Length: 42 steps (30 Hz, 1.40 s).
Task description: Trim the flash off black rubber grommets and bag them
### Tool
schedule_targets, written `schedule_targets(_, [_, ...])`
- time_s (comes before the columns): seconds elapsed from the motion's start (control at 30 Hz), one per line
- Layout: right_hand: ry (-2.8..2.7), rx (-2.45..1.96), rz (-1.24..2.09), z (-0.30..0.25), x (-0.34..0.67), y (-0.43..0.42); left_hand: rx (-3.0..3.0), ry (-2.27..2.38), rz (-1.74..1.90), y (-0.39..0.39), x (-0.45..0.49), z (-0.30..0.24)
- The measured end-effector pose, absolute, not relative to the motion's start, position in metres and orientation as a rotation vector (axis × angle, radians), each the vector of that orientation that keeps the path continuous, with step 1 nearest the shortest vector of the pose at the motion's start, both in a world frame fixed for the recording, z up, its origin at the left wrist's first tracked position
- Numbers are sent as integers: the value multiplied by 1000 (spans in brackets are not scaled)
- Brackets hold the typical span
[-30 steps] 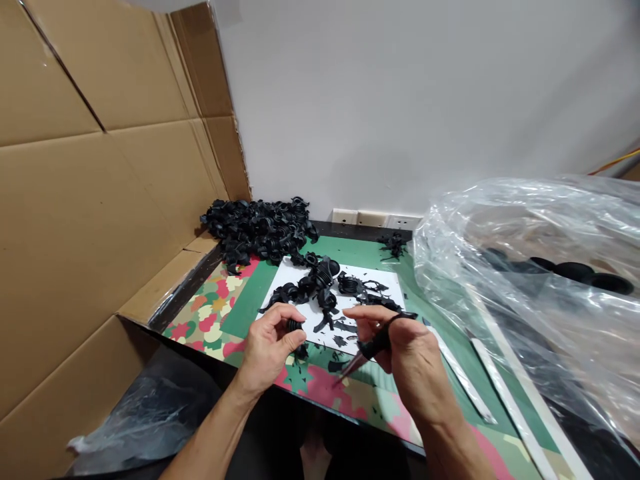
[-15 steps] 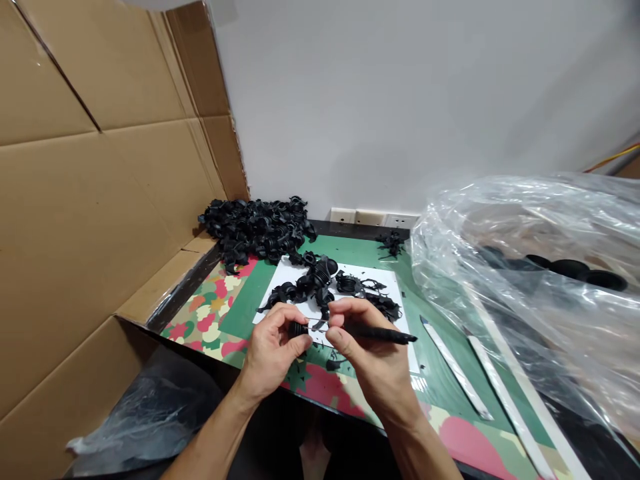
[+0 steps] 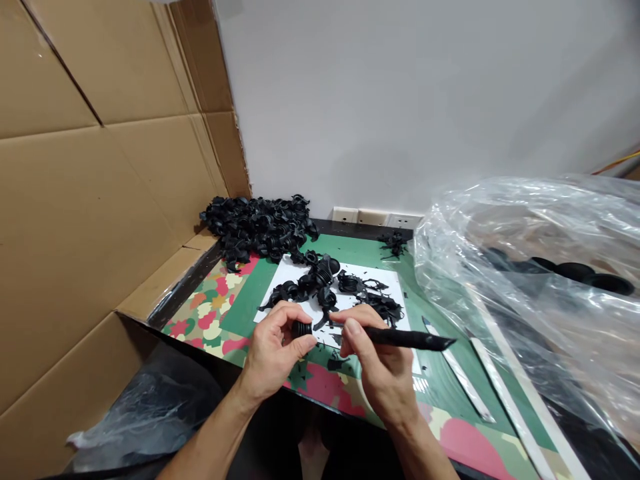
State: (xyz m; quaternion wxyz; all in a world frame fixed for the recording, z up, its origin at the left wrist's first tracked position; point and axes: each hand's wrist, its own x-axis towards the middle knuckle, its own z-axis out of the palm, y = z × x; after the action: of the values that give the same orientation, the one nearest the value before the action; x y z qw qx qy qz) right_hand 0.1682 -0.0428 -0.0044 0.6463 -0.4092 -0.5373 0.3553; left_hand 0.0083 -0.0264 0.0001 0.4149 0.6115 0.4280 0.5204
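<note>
My left hand [image 3: 273, 350] pinches a small black ribbed rubber part [image 3: 301, 328] between thumb and fingers, just above the near edge of the table. My right hand [image 3: 377, 363] grips a black-handled knife [image 3: 407, 340] like a pen, its handle pointing right and its tip hidden at the part. Both hands hover over a white sheet [image 3: 293, 273] littered with black parts and trimmings [image 3: 325, 283].
A heap of black rubber parts [image 3: 257, 227] lies at the back left against a cardboard wall [image 3: 100, 200]. A big clear plastic bag [image 3: 530, 280] holding black pieces fills the right side. White strips [image 3: 460, 377] lie on the green mat [image 3: 365, 252]. A plastic bag [image 3: 145, 413] hangs below the table's edge.
My right hand swung the knife from pointing down toward me to lying level, handle to the right, and closed in on the part in my left hand.
</note>
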Motion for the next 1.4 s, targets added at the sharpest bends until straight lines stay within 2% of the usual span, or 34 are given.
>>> schedule_targets(0.1, [-1329,-982,841,-1,173,-44,1551,1090,1293,-27,7,-1])
schedule_targets(0.23, [-1206,-992,1163,1,176,-47,1560,1110,1273,-26,7,-3])
schedule_targets(0.33, [-1131,-919,1256,0,174,-47,1546,1107,1275,-26,7,-4])
schedule_targets(0.57, [-1056,-730,1187,-8,160,-40,1469,1074,1295,-27,11,3])
schedule_targets(1.13, [-1040,-751,1081,-15,154,-42,1049,1023,1244,-29,11,0])
schedule_targets(1.4, [-1082,-783,1024,-16,153,-42,1147,1061,1304,-28,11,3])
